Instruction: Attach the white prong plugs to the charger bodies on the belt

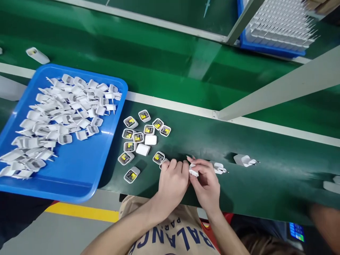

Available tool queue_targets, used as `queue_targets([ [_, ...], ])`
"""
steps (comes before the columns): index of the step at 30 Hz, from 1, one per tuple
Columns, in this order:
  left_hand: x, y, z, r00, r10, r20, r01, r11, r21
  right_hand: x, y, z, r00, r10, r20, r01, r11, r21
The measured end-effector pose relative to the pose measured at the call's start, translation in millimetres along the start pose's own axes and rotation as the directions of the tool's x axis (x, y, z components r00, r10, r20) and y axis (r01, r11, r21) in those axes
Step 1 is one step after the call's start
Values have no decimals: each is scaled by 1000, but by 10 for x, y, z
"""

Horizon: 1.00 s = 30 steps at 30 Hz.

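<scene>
My left hand (173, 180) and my right hand (207, 182) meet at the near edge of the green belt, fingers curled around a small white charger plug piece (193, 171) held between them. Just left of my hands stands a cluster of several open white charger shells with yellow parts inside (143, 136), two of them lying closed side up. A finished white plug (220, 168) lies right beside my right hand, and another white plug (244, 160) further right.
A blue tray (79, 170) piled with white plug covers sits at the left. A grey metal frame bar (278, 90) crosses the belt. A blue bin of white parts (278, 28) stands at the far right. One loose shell (37, 55) lies at far left.
</scene>
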State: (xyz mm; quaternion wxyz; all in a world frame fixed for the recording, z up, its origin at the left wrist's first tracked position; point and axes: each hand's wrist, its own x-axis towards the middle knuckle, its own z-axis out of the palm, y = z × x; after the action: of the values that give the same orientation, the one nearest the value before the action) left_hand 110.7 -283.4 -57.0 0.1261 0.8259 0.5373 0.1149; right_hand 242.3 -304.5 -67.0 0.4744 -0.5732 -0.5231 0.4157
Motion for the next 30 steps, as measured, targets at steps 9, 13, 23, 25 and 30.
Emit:
queue_targets([
  [9, -100, -253, -99, 995, 64, 80, -50, 985, -163, -60, 60, -109, 998, -43, -37, 28, 938, -346],
  [13, -114, -269, -77, 995, 71, 76, -54, 979, -195, -19, 17, -123, 979, -148, 142, 190, 916, -353],
  [23, -73, -274, -75, 994, 70, 85, -52, 980, -191, 179, -114, -197, 898, -158, 411, 340, 842, -418],
  [25, -68, -276, -66, 994, 70, 80, -53, 980, -192, 194, -119, -216, 896, -155, 415, 339, 845, -415],
  [30, -58, -277, -67, 996, 77, 53, -66, 980, -187, 219, -91, -221, 900, -156, 407, 330, 853, -403],
])
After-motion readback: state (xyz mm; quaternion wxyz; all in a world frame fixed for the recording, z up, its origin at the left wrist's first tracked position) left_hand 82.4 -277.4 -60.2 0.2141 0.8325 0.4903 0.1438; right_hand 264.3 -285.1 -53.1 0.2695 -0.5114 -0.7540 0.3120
